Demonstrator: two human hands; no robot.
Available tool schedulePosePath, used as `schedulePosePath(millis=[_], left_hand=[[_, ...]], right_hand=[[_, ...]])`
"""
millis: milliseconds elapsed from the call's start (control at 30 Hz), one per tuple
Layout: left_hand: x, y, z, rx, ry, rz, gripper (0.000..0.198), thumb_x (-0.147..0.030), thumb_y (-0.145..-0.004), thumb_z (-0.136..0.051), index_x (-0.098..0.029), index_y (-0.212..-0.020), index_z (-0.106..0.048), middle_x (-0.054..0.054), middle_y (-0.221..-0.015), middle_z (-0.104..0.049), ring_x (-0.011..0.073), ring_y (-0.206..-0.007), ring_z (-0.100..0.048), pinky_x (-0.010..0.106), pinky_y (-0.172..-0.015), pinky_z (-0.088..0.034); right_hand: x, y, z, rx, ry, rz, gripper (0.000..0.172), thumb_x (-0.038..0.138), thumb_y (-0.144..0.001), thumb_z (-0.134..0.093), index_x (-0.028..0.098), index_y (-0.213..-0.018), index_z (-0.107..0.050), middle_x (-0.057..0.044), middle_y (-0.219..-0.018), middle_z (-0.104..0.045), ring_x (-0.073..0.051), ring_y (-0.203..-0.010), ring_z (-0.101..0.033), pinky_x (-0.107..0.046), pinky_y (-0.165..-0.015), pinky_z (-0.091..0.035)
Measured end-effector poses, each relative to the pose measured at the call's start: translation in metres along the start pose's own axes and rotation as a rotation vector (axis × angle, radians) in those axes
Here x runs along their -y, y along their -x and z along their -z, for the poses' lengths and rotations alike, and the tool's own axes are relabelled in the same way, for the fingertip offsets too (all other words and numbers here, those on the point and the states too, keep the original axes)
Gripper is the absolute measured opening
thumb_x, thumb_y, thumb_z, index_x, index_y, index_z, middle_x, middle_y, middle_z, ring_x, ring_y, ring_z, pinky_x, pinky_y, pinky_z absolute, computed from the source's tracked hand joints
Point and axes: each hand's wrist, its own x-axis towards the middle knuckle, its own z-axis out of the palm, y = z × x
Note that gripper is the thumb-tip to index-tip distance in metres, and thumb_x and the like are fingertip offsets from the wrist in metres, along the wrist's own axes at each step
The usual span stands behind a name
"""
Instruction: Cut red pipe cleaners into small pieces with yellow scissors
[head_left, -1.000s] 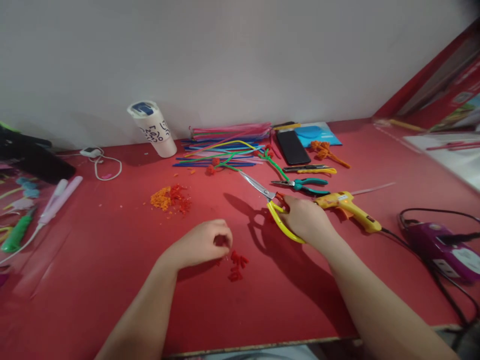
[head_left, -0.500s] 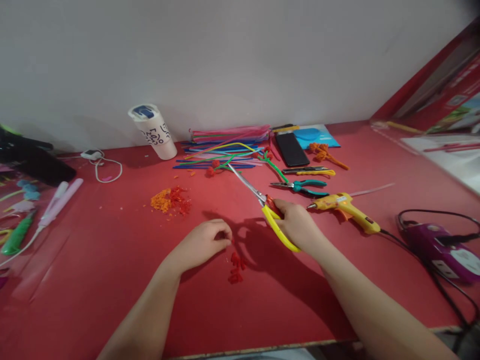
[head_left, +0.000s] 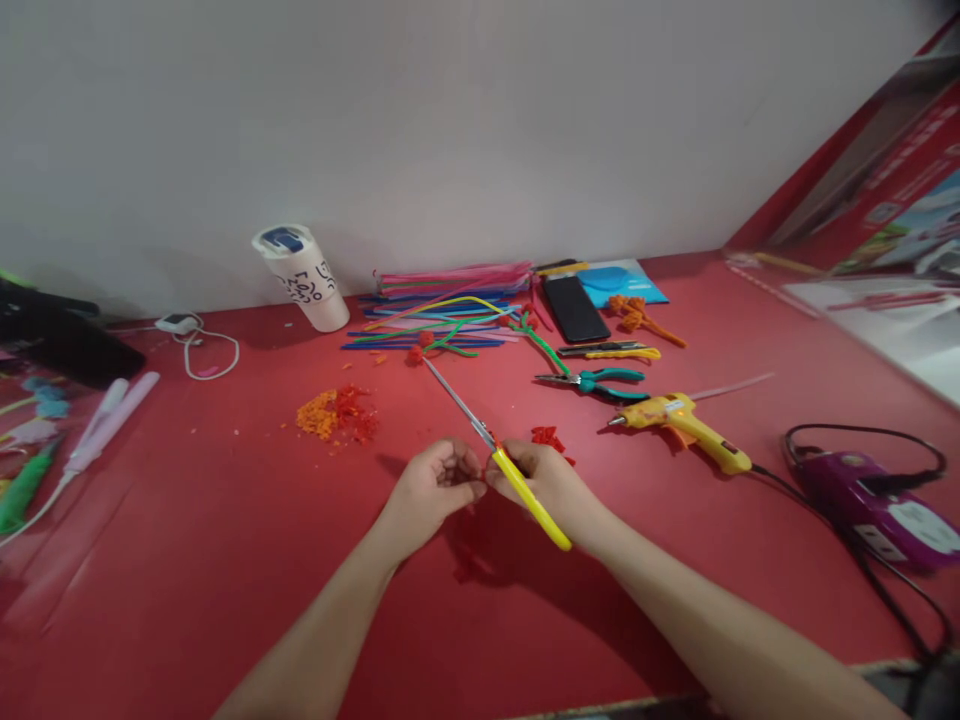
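Note:
My right hand [head_left: 559, 490] is closed around yellow-handled scissors [head_left: 529, 498], whose long blades point away to the upper left and look shut. Close beside it, my left hand [head_left: 439, 490] pinches a tiny red piece [head_left: 481, 479] between thumb and fingers; its kind is hard to make out. The fingertips of both hands nearly meet over the table. Beneath them, in shadow, lie several small red bits [head_left: 471, 565]. Just beyond my right hand is a small heap of red cut pieces [head_left: 550, 438].
Orange and red clippings [head_left: 330, 412] lie left of centre. Behind are pipe cleaners [head_left: 450, 285], a white tumbler [head_left: 306, 282] and a phone [head_left: 576, 308]. To the right are teal pliers [head_left: 600, 380], a yellow glue gun [head_left: 686, 425] and a purple power strip [head_left: 874, 505] with cables.
My right hand has brought the scissors left and nearer, up against my left hand. My left hand has shifted slightly right. The red heap beyond my right hand has come into sight.

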Motion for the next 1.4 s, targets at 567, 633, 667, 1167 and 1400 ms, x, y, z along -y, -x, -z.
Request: schedulePosePath(millis=[567,633,667,1167,1400], left_hand=[[-0.003,0.002,0.000,-0.143,-0.518,-0.292,0.008,-0.015,-0.066,-0.054,-0.018,-0.072,-0.059,0.002,-0.075,-0.055,0.0147,-0.074,-0.052,0.027,-0.070,-0.039],[-0.002,0.003,-0.003,-0.146,-0.526,-0.270,0.006,-0.015,-0.066,-0.054,-0.018,-0.067,-0.060,0.002,-0.071,-0.056,0.0144,-0.070,-0.052,0.026,-0.068,-0.039],[-0.002,0.003,-0.003,-0.150,-0.528,-0.262,0.007,-0.014,-0.065,-0.054,-0.018,-0.066,-0.060,0.001,-0.070,-0.056,0.0141,-0.069,-0.052,0.026,-0.067,-0.039],[-0.003,-0.003,0.013,-0.429,0.310,-0.101,0.009,-0.022,-0.063,-0.062,-0.016,-0.069,-0.058,-0.004,-0.058,-0.051,0.0057,-0.051,-0.042,0.017,-0.049,-0.032],[-0.007,-0.003,0.018,-0.519,0.488,-0.130,0.007,-0.018,-0.060,-0.063,-0.015,-0.066,-0.060,-0.004,-0.057,-0.053,0.0040,-0.050,-0.042,0.016,-0.048,-0.030]], right_hand=[[-0.001,0.000,0.000,-0.034,0.011,0.028,0.007,0.022,-0.060,-0.047,0.017,-0.060,-0.043,0.006,-0.054,-0.038,-0.007,-0.050,-0.035,-0.020,-0.046,-0.027],[-0.002,0.000,-0.001,-0.047,0.054,0.053,0.009,0.024,-0.061,-0.049,0.017,-0.060,-0.043,0.006,-0.055,-0.039,-0.008,-0.051,-0.035,-0.020,-0.046,-0.027],[-0.003,0.000,-0.002,-0.055,0.072,0.063,0.011,0.025,-0.062,-0.049,0.017,-0.060,-0.043,0.005,-0.054,-0.038,-0.008,-0.051,-0.035,-0.020,-0.046,-0.027],[0.002,0.008,0.010,-0.121,0.868,0.190,0.035,0.053,-0.071,-0.042,0.020,-0.080,-0.045,0.000,-0.059,-0.054,-0.012,-0.049,-0.048,-0.021,-0.045,-0.024],[-0.005,0.008,0.005,-0.095,1.124,0.248,0.036,0.047,-0.081,-0.029,0.016,-0.086,-0.046,-0.006,-0.069,-0.061,-0.016,-0.055,-0.055,-0.025,-0.047,-0.020]])
